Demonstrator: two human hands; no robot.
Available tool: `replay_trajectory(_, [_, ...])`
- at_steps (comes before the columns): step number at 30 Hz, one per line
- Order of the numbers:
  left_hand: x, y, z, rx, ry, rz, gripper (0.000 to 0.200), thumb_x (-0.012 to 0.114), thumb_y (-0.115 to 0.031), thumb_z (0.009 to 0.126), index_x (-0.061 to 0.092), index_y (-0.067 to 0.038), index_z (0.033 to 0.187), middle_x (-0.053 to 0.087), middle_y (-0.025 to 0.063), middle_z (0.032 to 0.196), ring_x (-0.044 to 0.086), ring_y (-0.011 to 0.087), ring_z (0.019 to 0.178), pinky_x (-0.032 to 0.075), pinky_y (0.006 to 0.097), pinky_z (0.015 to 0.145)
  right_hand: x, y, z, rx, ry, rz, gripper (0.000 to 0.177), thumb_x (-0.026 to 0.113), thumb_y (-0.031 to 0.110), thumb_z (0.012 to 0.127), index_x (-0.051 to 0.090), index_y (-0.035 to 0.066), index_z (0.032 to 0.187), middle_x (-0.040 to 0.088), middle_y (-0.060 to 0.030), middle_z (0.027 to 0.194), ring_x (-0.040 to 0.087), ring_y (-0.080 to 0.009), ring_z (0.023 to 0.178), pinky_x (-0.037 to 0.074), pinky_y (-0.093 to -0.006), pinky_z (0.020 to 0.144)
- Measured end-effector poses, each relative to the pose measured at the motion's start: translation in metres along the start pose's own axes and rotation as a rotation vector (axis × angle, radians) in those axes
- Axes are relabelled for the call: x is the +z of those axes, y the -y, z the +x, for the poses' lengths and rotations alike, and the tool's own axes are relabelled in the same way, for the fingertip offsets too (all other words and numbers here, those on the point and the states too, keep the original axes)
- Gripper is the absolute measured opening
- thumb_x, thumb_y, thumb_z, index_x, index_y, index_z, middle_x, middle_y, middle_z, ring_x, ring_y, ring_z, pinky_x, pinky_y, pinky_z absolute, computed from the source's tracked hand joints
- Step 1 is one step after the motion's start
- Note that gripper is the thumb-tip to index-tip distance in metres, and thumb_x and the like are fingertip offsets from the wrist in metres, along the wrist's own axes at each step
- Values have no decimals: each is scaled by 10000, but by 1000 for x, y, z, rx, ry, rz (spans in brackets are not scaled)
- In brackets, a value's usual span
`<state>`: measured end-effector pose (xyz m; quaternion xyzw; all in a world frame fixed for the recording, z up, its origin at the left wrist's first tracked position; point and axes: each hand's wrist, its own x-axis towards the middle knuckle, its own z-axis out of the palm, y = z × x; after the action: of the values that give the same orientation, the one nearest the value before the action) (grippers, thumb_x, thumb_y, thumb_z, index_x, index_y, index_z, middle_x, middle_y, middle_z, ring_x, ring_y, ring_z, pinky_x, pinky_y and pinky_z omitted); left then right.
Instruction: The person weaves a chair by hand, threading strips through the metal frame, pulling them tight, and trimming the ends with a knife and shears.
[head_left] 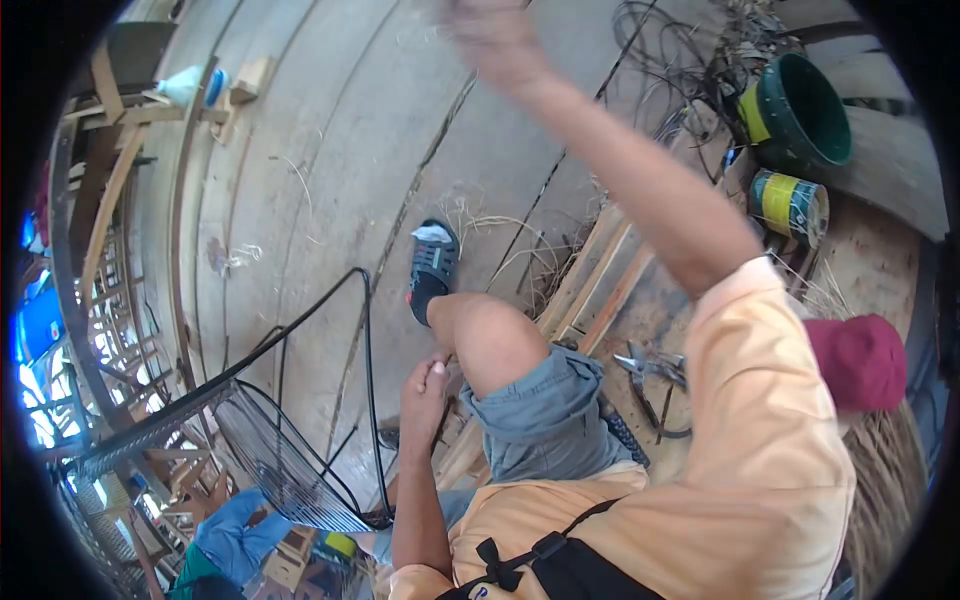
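My left hand (425, 397) is closed beside my bent knee, thumb on top. Whatever its fingers hold, if anything, is hidden. Far out at the top edge, my right hand (492, 35) is raised over the floor at the end of a stretched arm. Motion smears its fingers. Just left of my left hand stands a black-framed seat (368, 345) with dark strands (270, 455) strung across it. Pliers (636, 366) and other hand tools lie on a wooden surface beside my thigh.
A dark green bucket (805, 110) and a yellow-labelled can (788, 207) stand at right. Tangled cords (650, 60) and loose fibres lie on the plank floor (330, 150). Wooden frames (130, 180) stand at left. A maroon cap (858, 362) shows behind my shoulder. Another person (225, 540) is lower left.
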<state>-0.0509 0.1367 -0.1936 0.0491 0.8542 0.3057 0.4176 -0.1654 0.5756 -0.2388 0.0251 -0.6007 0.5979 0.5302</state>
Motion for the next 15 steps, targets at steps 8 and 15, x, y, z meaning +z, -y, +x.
replay_trajectory(8, [-55,-97,-97,529,-73,-1140,446,405,-429,962,514,-55,1178,578,99,1154,584,251,973,447,377,850,198,289,-85,894,-43,546,250,509,232,941,576,14,837,581,-15,700,540,-76,630,443,-232,558])
replay_trajectory(15, [-125,-25,-188,779,-23,-1462,311,364,-319,999,513,-67,894,501,6,623,495,134,563,452,329,672,174,289,-172,1370,-411,712,76,499,118,905,523,46,892,588,-67,817,604,-175,701,504,-310,600])
